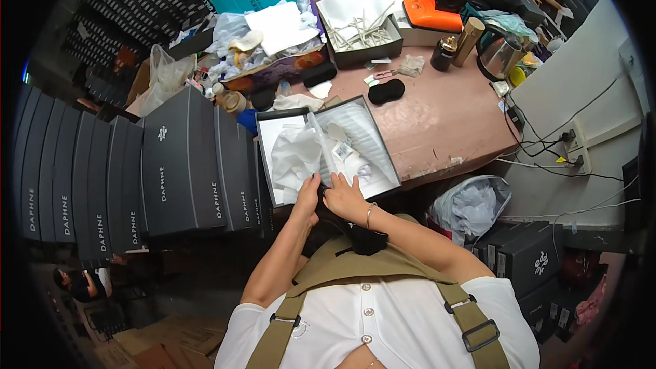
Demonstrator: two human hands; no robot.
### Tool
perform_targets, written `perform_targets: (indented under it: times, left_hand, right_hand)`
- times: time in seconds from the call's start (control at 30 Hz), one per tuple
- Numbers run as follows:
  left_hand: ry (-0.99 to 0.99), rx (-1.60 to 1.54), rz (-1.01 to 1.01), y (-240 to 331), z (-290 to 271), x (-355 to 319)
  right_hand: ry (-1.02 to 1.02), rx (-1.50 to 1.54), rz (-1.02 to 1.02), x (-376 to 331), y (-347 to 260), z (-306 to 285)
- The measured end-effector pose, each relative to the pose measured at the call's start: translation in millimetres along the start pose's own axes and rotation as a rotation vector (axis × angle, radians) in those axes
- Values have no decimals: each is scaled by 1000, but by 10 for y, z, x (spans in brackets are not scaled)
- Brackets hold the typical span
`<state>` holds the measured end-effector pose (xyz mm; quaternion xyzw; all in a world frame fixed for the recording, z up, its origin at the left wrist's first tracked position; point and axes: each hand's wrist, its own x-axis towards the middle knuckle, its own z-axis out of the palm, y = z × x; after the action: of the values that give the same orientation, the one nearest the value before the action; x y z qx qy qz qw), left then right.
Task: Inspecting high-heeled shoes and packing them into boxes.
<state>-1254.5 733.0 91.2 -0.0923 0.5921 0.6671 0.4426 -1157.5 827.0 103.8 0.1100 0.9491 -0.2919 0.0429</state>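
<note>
An open shoe box point(262, 157) lies in front of me, with crumpled white tissue paper point(295, 154) on its left side. On its right is a wrapped white bundle point(352, 164) with a small printed tag, beside a white foam sheet point(359, 126). At the box's near edge my left hand point(306, 201) is closed on a black shoe point(365, 238), whose rounded end rests by my lap. Part of the shoe is hidden under my right hand point(346, 199). The right fingers are stretched and apart, their tips over the box's near edge by the bundle.
Dark shoe boxes point(179, 164) stand in a row at left. Behind are a tray of paper sticks point(362, 53), an orange tape dispenser point(434, 10), a black oval pad point(387, 91) and a kettle point(502, 55). A plastic-lined bin point(471, 205) and cables sit at right.
</note>
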Motion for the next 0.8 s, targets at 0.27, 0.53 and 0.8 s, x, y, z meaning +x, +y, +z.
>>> perform_targets:
  times: [0.27, 0.53, 0.8]
  left_hand:
    - [-16, 10, 167, -263, 264, -619]
    - [102, -57, 229, -892, 508, -1166]
    - [66, -118, 221, -1238, 899, -1701]
  right_hand:
    - [-125, 272, 52, -542, 62, -31]
    - [33, -34, -288, -1262, 194, -116]
    - [126, -49, -398, -1989, 333, -244]
